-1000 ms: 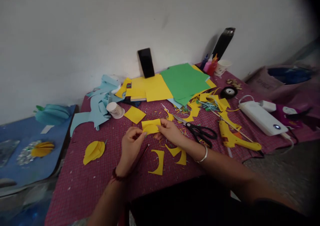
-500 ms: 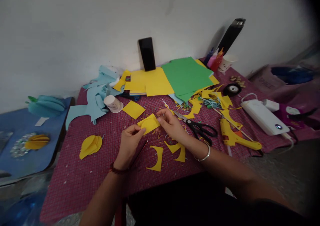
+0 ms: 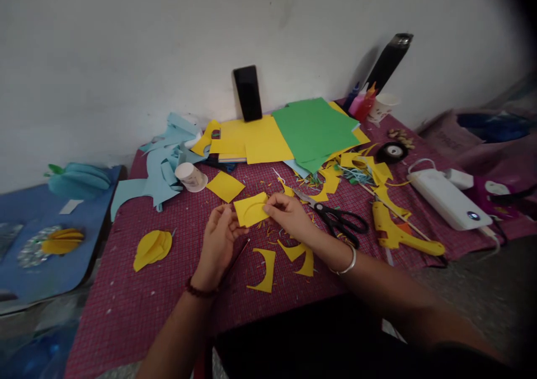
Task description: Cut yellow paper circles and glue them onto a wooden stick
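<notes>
- You held a small yellow paper (image 3: pixel 250 211) above the middle of the tabletop (image 3: pixel 113 317), a curved line showing across its face.
- Your right hand (image 3: pixel 289 214) pinched the paper's right edge between thumb and fingers.
- Your left hand (image 3: pixel 220 236) was beside the paper's left edge, its fingers loosely curled and parted from the thumb; whether they touched the paper, you could not tell.
- Below your hands lay yellow offcuts (image 3: pixel 268 268) with curved inner edges, and a thin dark stick (image 3: pixel 240 252) ran beside your left hand.
- Black-handled scissors (image 3: pixel 324 209) lay just beyond your right wrist, blades partly parted, with a yellow glue gun (image 3: pixel 392 235) farther right.
- To the left of your left hand sat a stack of rounded yellow cutouts (image 3: pixel 153 249).
- Beyond the paper lay a yellow square (image 3: pixel 225 186), near a tilted paper cup (image 3: pixel 189 175) and pale blue scraps (image 3: pixel 160 172).
- At the back, a dark phone (image 3: pixel 248 94) leaned against the wall (image 3: pixel 168 43), near overlapping yellow sheets (image 3: pixel 266 140) and green sheets (image 3: pixel 314 133).
</notes>
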A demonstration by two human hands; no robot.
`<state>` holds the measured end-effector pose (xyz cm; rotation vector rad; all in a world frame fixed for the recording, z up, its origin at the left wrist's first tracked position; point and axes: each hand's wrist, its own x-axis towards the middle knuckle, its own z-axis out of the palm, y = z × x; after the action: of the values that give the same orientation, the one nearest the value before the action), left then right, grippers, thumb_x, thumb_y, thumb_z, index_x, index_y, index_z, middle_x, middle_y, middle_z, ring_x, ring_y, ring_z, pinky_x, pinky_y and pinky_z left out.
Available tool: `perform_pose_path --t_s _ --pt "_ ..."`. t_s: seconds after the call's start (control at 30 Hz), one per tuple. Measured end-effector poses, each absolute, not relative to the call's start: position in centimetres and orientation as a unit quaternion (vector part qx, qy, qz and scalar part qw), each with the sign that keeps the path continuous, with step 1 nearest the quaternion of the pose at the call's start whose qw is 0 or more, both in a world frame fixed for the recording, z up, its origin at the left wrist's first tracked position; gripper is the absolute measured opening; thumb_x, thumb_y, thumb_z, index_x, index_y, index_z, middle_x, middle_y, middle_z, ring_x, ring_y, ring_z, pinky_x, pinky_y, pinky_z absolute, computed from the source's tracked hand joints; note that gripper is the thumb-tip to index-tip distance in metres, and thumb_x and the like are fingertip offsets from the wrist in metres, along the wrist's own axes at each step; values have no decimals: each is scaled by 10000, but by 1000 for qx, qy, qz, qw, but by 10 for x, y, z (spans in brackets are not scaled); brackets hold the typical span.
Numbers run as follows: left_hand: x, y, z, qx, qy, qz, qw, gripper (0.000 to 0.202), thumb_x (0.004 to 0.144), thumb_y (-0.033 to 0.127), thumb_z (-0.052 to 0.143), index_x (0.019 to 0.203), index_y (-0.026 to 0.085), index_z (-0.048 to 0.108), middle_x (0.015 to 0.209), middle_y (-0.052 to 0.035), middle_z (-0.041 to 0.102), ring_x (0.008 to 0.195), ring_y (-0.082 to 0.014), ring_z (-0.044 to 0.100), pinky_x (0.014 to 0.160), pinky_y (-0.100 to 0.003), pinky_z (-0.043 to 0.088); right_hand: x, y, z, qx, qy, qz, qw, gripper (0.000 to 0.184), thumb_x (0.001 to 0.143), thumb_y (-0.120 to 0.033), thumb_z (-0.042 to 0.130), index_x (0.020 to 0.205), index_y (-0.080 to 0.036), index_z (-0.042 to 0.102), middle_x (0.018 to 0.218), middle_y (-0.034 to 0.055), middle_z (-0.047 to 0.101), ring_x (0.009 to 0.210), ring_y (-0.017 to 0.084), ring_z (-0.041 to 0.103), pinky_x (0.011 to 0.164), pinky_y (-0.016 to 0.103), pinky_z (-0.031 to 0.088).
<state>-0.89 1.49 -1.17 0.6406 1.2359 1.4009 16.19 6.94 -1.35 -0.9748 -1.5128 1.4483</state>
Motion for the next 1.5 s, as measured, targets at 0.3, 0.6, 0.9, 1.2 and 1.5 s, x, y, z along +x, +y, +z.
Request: perform_pose_path --t_s 0.3,0.6,0.9,1.2,1.5 --pt "-1 17 -19 245 483 536 647 322 762 402 670 944 137 693 916 -89 727 669 -189 679 605 -306 567 158 64 -15 -382 -639 529 407 156 796 -271 546 664 -196 511 632 -35 511 596 114 472 567 232 376" --pt "2 14 -16 267 475 528 651 394 781 477 637 913 111 700 849 -121 730 725 -223 694 622 -309 564 153 63 -25 -415 -626 512 417 162 793 -264 553 654 -200 499 620 -35 504 574 116 454 558 242 369" --pt "3 12 -13 279 479 511 657 439 818 494 580 909 80 694 781 -134 736 689 -211 696 639 -302 564 154 64 -24 -432 -631 485 423 183 780 -268 555 625 -198 488 588 -43 477 554 111 427 543 243 348" --pt "0 12 -13 275 534 442 666 538 763 591 589 857 69 683 674 -148 721 643 -221 701 576 -288 552 155 66 -25 -434 -634 479 424 166 783 -249 548 636 -198 489 583 -44 469 549 113 426 541 253 344" --pt "-5 12 -16 281 536 394 692 477 774 540 607 730 70 674 638 -143 708 536 -173 664 491 -241 512 157 68 -23 -431 -648 476 410 176 784 -239 539 626 -197 475 593 -40 466 565 111 418 544 254 340"
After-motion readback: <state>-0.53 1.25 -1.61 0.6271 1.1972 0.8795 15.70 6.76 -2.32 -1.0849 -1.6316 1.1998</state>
